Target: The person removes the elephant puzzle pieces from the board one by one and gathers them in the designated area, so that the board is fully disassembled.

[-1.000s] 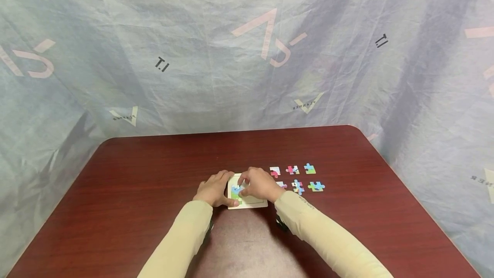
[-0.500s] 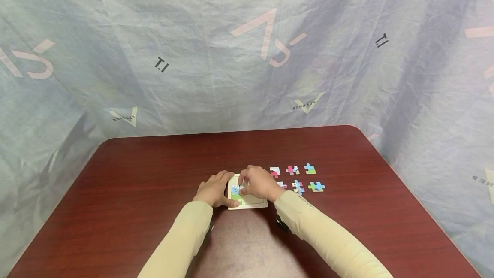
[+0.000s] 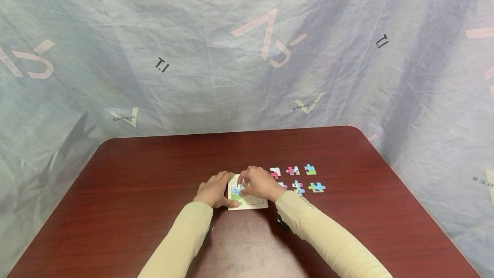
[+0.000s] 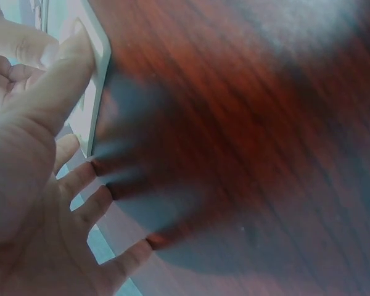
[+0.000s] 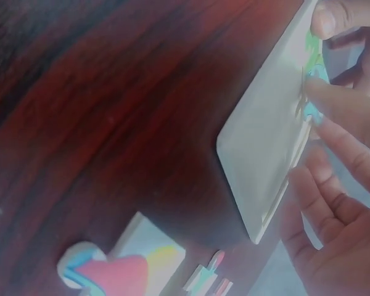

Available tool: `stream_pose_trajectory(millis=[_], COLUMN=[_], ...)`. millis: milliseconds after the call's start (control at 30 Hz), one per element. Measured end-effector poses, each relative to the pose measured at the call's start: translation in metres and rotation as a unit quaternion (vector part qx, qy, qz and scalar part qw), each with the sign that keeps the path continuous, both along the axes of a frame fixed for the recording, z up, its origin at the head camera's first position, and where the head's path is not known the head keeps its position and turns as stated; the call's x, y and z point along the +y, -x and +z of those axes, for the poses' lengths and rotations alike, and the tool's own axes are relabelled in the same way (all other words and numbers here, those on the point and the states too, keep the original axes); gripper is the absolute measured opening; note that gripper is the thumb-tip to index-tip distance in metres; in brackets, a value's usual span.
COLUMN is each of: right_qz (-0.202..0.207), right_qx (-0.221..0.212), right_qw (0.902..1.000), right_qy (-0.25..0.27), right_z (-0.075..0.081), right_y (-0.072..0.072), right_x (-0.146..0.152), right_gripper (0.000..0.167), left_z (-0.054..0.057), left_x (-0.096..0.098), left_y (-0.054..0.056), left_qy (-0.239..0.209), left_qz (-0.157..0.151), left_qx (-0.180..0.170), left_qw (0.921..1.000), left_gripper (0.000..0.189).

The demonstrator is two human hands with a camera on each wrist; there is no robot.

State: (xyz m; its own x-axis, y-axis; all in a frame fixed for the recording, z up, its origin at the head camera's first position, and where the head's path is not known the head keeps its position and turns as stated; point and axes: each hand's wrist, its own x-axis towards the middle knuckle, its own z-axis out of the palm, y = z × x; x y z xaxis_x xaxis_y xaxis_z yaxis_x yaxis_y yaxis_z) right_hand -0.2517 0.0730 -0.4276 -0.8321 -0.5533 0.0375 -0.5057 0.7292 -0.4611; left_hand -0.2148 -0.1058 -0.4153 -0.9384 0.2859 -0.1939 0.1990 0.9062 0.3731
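A pale puzzle board (image 3: 255, 200) lies on the table between both hands. A green piece (image 3: 237, 200) sits in its near-left corner, with a blue piece (image 3: 236, 191) just beyond. My left hand (image 3: 213, 190) lies spread along the board's left side. In the left wrist view its thumb (image 4: 71, 68) presses on the board, while the other fingers reach straight to the board's edge and the table. My right hand (image 3: 260, 184) hovers over the board, and in the right wrist view its thumb and a finger pinch a blue puzzle piece (image 5: 311, 111), partly hidden.
Several loose puzzle pieces lie in two rows right of the board, among them a blue-green piece (image 3: 317, 187) and a pink-white piece (image 3: 293, 170). The right forearm partly covers the nearer row. A grey cloth (image 3: 216, 76) hangs behind the dark red table (image 3: 154, 192).
The right hand shifts very slightly over the board, and the blue piece beneath its fingertips looks slightly turned or settled. The left hand stays in place.
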Motion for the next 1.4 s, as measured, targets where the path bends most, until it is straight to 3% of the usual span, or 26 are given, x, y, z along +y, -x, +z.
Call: stream_pose_trajectory(millis=[367, 800, 1033, 1400], right_qz=[0.01, 0.033, 0.046, 0.038], right_qx=[0.001, 0.021, 0.004, 0.022], right_qw=[0.9999, 0.9992, 0.9988, 0.9978], right_qy=[0.013, -0.01, -0.017, -0.05], right_z=[0.0029, 0.0019, 0.0022, 0.0058], right_y=[-0.0004, 0.0012, 0.0014, 0.0011], right_x=[-0.0005, 0.0028, 0.004, 0.0016], right_gripper=[0.024, 0.019, 0.023, 0.025], left_z=[-0.0006, -0.0033, -0.0018, -0.0046], left_x=[0.0001, -0.0007, -0.0003, 0.0001], left_y=[0.0007, 0.0015, 0.0007, 0.0038], left_qy=[-0.003, -0.001, 0.003, 0.004], left_qz=[-0.002, -0.001, -0.003, 0.006], left_qx=[0.003, -0.003, -0.006, -0.018], left_qw=[1.0, 1.0, 1.0, 0.9998], left_gripper=[0.087, 0.089, 0.089, 0.089])
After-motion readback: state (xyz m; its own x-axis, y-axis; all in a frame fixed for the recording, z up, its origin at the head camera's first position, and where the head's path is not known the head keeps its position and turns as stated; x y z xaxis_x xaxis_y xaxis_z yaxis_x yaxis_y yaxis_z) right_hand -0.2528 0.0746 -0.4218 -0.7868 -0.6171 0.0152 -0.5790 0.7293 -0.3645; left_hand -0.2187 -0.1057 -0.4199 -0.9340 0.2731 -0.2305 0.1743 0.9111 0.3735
